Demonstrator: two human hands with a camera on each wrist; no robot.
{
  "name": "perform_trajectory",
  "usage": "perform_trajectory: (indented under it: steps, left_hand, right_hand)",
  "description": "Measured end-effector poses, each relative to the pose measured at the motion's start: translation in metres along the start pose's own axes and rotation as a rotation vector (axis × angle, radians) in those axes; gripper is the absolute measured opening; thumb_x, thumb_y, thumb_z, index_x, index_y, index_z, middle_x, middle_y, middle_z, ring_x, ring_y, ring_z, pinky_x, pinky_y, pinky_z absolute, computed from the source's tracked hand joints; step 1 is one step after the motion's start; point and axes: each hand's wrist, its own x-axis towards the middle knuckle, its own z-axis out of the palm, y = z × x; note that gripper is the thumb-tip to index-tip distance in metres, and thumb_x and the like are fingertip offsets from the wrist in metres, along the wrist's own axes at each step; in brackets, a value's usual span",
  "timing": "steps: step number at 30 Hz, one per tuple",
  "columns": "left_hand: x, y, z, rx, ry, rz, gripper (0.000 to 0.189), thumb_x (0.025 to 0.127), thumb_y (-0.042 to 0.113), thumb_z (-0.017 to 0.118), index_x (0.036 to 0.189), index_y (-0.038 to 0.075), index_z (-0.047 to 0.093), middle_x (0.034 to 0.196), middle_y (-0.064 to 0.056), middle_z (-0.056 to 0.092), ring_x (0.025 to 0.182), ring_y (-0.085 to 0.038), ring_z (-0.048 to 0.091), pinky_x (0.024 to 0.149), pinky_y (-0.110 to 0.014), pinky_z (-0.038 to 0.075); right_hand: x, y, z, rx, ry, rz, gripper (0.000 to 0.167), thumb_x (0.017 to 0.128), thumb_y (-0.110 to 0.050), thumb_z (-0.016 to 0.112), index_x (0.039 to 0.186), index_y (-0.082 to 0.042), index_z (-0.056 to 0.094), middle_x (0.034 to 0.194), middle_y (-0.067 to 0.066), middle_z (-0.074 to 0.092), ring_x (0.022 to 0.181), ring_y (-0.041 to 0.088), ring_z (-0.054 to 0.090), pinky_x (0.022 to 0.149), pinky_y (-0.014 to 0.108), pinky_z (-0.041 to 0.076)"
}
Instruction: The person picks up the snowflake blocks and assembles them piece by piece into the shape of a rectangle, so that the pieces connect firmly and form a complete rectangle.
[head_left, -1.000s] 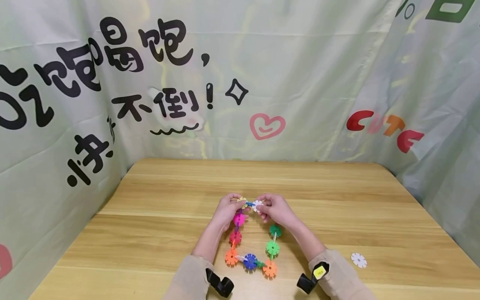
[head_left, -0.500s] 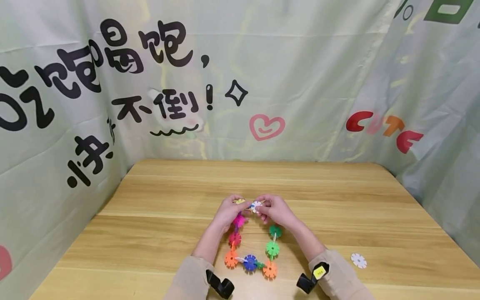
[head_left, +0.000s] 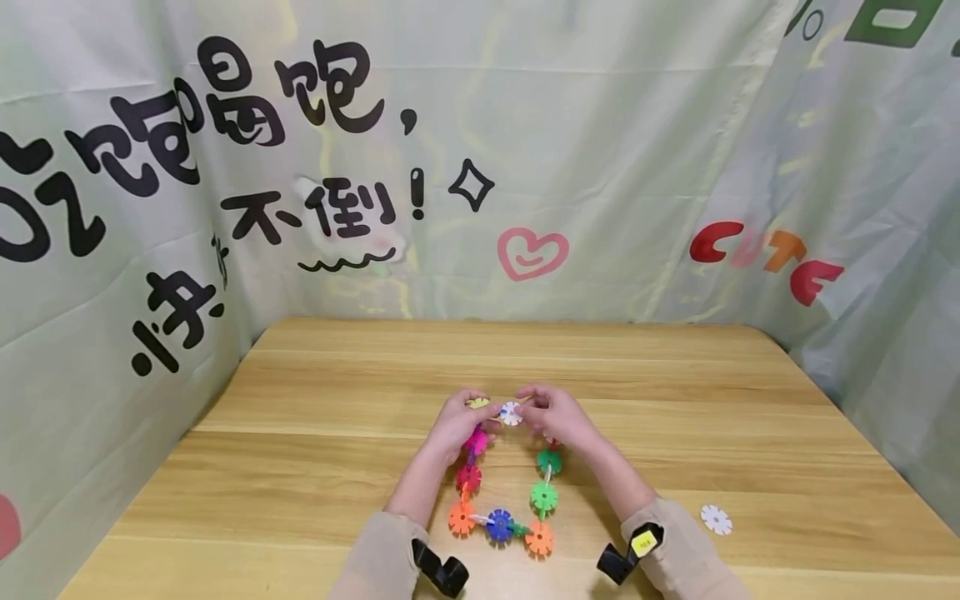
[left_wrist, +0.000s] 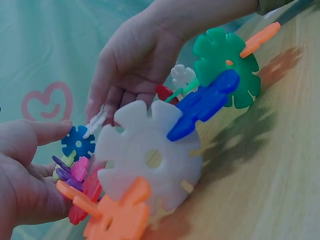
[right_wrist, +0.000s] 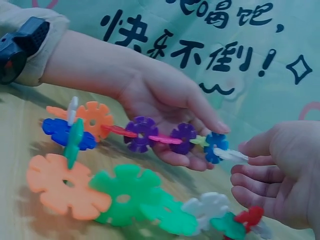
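Note:
A chain of colourful interlocking notched plastic discs lies on the table in a rough ring, with orange discs [head_left: 539, 539] at the near corners and green ones [head_left: 544, 497] up the right side. My left hand [head_left: 455, 425] pinches its far left part, thumb on a blue disc [right_wrist: 216, 148] next to a yellow disc [head_left: 480, 403]. A white disc [head_left: 512, 413] sticks out from the blue one towards my right hand [head_left: 558, 419]. The right thumb tip is right at its edge, fingers loosely bent. Below that hand, the right side ends in small red [right_wrist: 249, 218] and white pieces.
A loose white disc [head_left: 717, 520] lies on the wooden table [head_left: 360, 367] to the right of my right forearm. Printed cloth [head_left: 600, 167] hangs behind the table and along both sides. Each sleeve cuff carries a black wrist camera [head_left: 441, 568].
My right hand has drawn slightly to the right, and its thumb no longer covers the white disc. The left hand has turned a little, hiding more of the blue disc in the head view.

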Motion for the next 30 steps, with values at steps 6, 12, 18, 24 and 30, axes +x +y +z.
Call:
perform_trajectory:
  steps: [6,12,18,24,30]
  left_hand:
    - [0.000,-0.001,-0.002,-0.016,0.006,-0.015,0.041,0.088,0.011,0.062,0.120,-0.008,0.045,0.089,-0.016,0.064,0.075,-0.022,0.065,0.063,-0.029,0.056]
    - [-0.002,0.001,-0.002,-0.028,0.002,-0.004,0.039,0.089,0.011,0.061,0.120,-0.008,0.045,0.092,-0.016,0.062,0.075,-0.021,0.065,0.064,-0.030,0.056]
    - [-0.003,0.002,-0.002,-0.023,0.002,0.003,0.038,0.090,0.012,0.061,0.119,-0.007,0.047,0.092,-0.015,0.063,0.078,-0.024,0.065,0.064,-0.030,0.056]
    - [-0.001,0.000,-0.003,-0.019,0.004,-0.010,0.036,0.090,0.012,0.060,0.119,-0.006,0.047,0.094,-0.015,0.062,0.079,-0.024,0.064,0.065,-0.030,0.056]
    - [0.000,-0.002,-0.004,-0.017,0.013,-0.018,0.036,0.090,0.012,0.061,0.118,-0.006,0.048,0.095,-0.016,0.061,0.077,-0.022,0.064,0.065,-0.030,0.056]
  right_hand:
    - [-0.007,0.003,-0.015,0.053,-0.011,0.001,0.035,0.088,-0.011,0.062,0.116,0.008,0.054,0.090,0.018,0.062,0.074,0.028,0.059,0.059,0.029,0.051]
    - [-0.019,0.008,-0.032,0.068,-0.009,-0.020,0.036,0.089,-0.008,0.060,0.117,0.013,0.051,0.093,0.019,0.063,0.084,0.026,0.062,0.067,0.032,0.054]
    - [-0.035,0.013,-0.052,0.066,0.012,-0.019,0.039,0.089,-0.011,0.061,0.118,0.013,0.050,0.095,0.021,0.063,0.088,0.029,0.061,0.070,0.037,0.054]
    - [-0.053,0.019,-0.073,0.022,0.049,-0.012,0.040,0.090,-0.011,0.060,0.119,0.013,0.049,0.096,0.022,0.062,0.088,0.029,0.060,0.071,0.037,0.054]
    - [-0.070,0.024,-0.095,-0.006,0.089,-0.005,0.041,0.091,-0.011,0.059,0.121,0.014,0.047,0.095,0.020,0.061,0.085,0.023,0.060,0.069,0.035,0.053]
